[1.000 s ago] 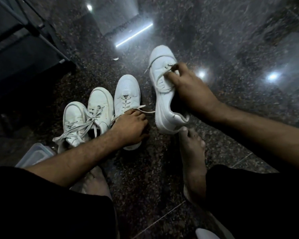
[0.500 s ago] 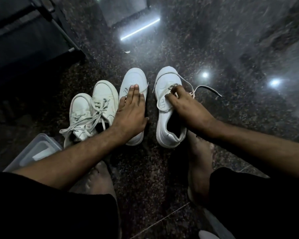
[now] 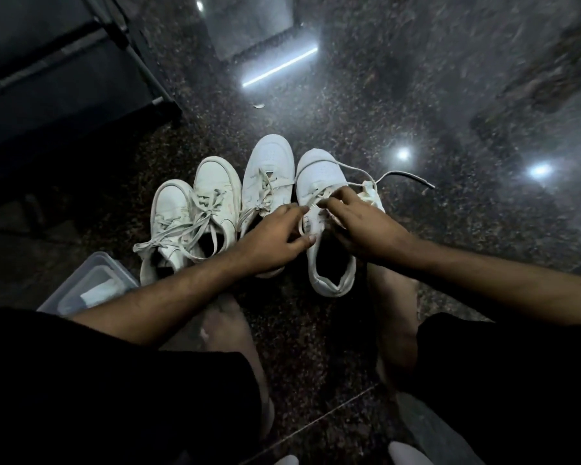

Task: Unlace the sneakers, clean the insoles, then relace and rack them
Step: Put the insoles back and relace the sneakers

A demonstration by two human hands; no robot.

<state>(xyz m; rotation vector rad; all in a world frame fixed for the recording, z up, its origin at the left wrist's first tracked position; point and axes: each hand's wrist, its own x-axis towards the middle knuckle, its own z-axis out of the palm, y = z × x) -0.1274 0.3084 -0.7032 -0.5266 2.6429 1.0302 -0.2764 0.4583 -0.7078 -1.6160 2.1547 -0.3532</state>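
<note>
While both hands work the rightmost sneaker (image 3: 319, 209), left hand (image 3: 275, 236) and right hand (image 3: 359, 226) each pinching its lace (image 3: 346, 169), unlacing continues, needing eyelet-by-eyelet pulls.

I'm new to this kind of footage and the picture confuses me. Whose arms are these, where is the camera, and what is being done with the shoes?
No machine here: a person sits on a dark polished floor with a camera worn on the head, looking forward and down, so you see their own arms, bare feet and dark shorts. Four white sneakers stand in a row. Both hands work on the rightmost sneaker: the left hand and the right hand meet over its lacing, fingers curled at the lace, whose loose end trails right across the floor. The three other sneakers stand untouched, laces still threaded. A clear plastic box sits by the left arm; a dark rack frame stands at top left.
</note>
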